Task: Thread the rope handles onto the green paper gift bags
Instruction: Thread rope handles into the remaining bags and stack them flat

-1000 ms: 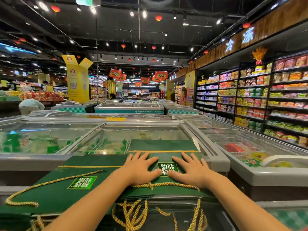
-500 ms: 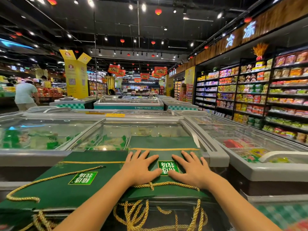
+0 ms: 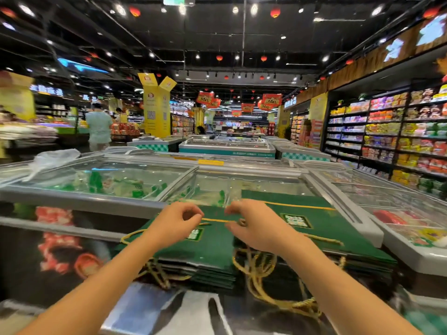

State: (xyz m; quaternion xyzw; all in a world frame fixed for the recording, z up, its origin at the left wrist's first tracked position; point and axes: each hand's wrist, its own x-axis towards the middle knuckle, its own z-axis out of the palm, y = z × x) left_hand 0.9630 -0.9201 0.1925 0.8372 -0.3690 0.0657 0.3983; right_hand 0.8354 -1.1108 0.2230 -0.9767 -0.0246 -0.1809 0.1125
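Closest to the viewer, loose gold ropes (image 3: pixel 260 274) hang in tangled loops off the near edge of the flat green bags (image 3: pixel 212 250), which lie in two stacks side by side on a freezer (image 3: pixel 79 197) with a glass lid. A few ropes trail across the top bags, so some handles look fitted already. Just above the stacks, both hands have lifted off the paper. Half a second ago they lay flat, palms down, pressing the top bags; now they hover apart from it and near each other. The left hand (image 3: pixel 177 222) has its fingers curled with the thumb meeting the forefinger. The right hand (image 3: pixel 254 226) is curled too, with a short twist of rope showing at its fingertips. Motion blur hides whether either hand actually pinches anything. The lift suggests the pressing is over and the person is likely starting on a rope, perhaps to find its end for threading. Beyond lie more freezers, a shopper (image 3: pixel 99 126) in a pale shirt at far left, and stocked shelves (image 3: pixel 387 131) along the right wall.
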